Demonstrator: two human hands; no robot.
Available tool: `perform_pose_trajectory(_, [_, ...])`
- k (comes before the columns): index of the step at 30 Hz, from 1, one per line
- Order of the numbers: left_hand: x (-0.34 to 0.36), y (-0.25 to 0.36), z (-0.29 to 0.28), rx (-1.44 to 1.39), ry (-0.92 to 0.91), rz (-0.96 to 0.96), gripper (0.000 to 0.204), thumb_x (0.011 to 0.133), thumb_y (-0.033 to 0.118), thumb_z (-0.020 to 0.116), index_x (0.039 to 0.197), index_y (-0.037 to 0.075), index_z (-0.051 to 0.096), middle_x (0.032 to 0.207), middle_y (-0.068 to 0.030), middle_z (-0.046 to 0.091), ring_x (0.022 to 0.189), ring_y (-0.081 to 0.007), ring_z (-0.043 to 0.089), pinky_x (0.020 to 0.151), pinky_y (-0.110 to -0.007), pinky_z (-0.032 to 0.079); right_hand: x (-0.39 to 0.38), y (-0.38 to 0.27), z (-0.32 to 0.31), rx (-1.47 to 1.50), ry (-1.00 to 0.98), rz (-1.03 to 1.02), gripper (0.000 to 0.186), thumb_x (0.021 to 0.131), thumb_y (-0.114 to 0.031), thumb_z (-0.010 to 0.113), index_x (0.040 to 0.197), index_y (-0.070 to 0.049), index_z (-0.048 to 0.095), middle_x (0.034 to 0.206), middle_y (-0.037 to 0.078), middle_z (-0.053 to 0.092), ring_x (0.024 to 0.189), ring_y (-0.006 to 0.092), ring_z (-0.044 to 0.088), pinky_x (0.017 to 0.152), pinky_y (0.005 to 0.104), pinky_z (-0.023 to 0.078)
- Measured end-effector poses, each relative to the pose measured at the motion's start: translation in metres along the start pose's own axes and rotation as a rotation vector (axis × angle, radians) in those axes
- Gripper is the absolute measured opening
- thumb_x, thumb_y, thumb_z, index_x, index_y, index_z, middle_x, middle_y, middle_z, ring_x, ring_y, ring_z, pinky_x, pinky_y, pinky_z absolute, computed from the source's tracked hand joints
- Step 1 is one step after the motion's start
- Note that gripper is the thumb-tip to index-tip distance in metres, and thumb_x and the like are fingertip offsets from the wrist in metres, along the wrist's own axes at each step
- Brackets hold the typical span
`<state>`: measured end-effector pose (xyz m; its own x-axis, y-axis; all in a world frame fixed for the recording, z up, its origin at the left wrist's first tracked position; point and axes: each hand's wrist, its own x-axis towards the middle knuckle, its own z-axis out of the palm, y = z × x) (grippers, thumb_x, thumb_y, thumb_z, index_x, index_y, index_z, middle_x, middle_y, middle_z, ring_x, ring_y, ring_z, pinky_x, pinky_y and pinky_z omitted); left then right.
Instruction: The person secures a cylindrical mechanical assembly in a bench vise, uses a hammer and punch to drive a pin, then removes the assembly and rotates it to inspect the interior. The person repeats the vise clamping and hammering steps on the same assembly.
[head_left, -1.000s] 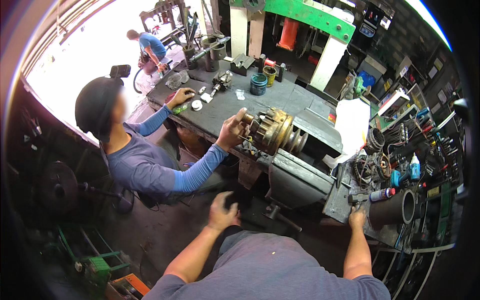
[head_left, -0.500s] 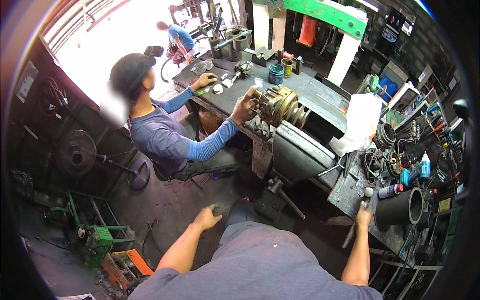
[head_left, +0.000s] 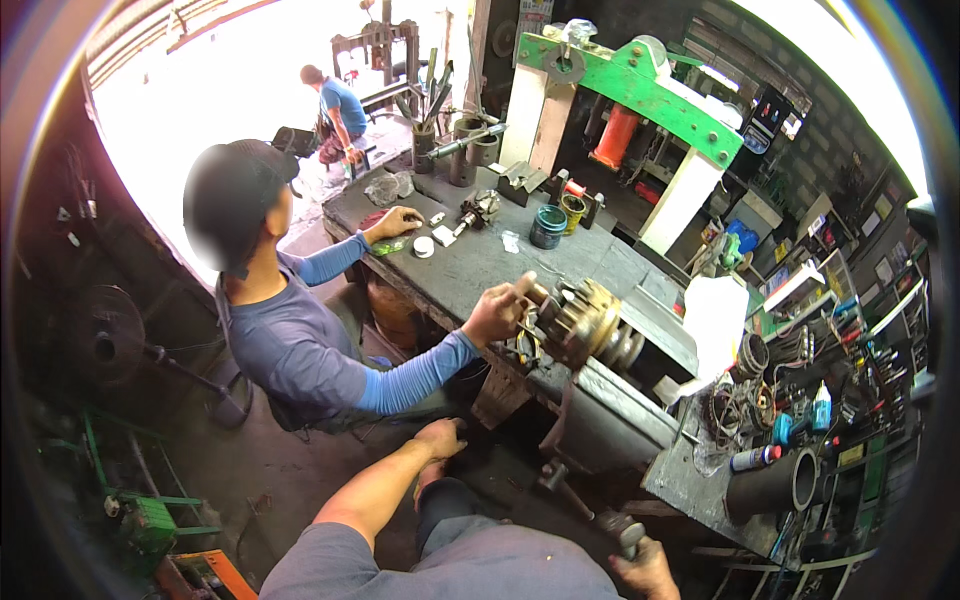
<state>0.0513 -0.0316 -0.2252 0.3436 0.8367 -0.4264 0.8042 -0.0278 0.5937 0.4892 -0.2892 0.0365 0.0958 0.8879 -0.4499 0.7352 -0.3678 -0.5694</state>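
Observation:
My right hand [head_left: 645, 572], low at the right of my body, is wrapped round a hammer; its metal head [head_left: 628, 535] points up beside the vise handle [head_left: 570, 490]. My left hand [head_left: 438, 438] is held out over the floor below the bench with its fingers curled; a dark spot shows at the fingertips, too small to name. Ahead, a toothed, brass-coloured metal part [head_left: 588, 325] sits at the jaws of a bench vise [head_left: 610, 415]. A co-worker's right hand [head_left: 498, 312] touches the near-left end of that part.
The co-worker [head_left: 300, 310] sits left of the workbench [head_left: 470, 265]. On it stand a blue-green tin [head_left: 548, 228] and a yellow tin [head_left: 573, 208]. A green press frame [head_left: 640, 85] rises behind. To the right lie a dark pipe [head_left: 770, 490], a spray can [head_left: 755, 458] and coiled wire.
My right hand has brought the hammer from the right-hand bench down and left, close to my body. My left hand has moved slightly right. The view has shifted; the co-worker still touches the part.

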Motion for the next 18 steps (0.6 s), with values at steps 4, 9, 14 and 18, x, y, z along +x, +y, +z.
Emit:
perform_pose_trajectory(4, [0.057,-0.022,0.013,0.051,0.022,-0.014,0.057,0.094,0.038,0.078,0.142,0.008,0.069,0.141,-0.0219,0.067,0.134,-0.0411,0.064,0.112,-0.051,0.054,0.041,-0.081,0.027,0.041,-0.224,0.05,0.036,0.091,-0.013,0.081,0.124,0.0,0.075,0.109,0.017,0.081,0.101,0.0251,0.076,0.092,0.041,0.059])
perform_pose_trajectory(9, [0.102,0.035,-0.078,0.529,0.492,0.231,0.056,0.099,0.024,0.076,0.149,0.005,0.061,0.145,-0.0154,0.065,0.131,-0.0339,0.067,0.106,-0.045,0.057,0.07,-0.067,0.065,-0.209,-0.408,0.25,0.041,0.088,-0.023,0.081,0.121,0.0,0.074,0.113,0.028,0.078,0.112,0.0435,0.075,0.092,0.0497,0.058])
perform_pose_trajectory(14, [0.168,0.119,-0.179,1.761,1.511,0.727,0.055,0.098,0.011,0.075,0.149,0.001,0.057,0.143,-0.0109,0.066,0.124,-0.028,0.069,0.1,-0.037,0.06,0.045,0.059,0.14,-0.327,-0.358,0.433,0.052,0.087,-0.03,0.081,0.13,-0.003,0.074,0.128,0.032,0.074,0.128,0.0396,0.071,0.103,0.0518,0.054])
perform_pose_trajectory(18, [0.164,0.119,-0.188,1.188,1.28,1.037,0.055,0.095,-0.001,0.072,0.148,0.0,0.055,0.139,-0.0071,0.062,0.116,-0.0158,0.069,0.094,-0.027,0.059,0.019,0.103,0.128,-0.222,-0.434,0.594,0.051,0.086,-0.031,0.081,0.129,-0.003,0.075,0.126,0.031,0.075,0.126,0.0393,0.071,0.102,0.0515,0.054])
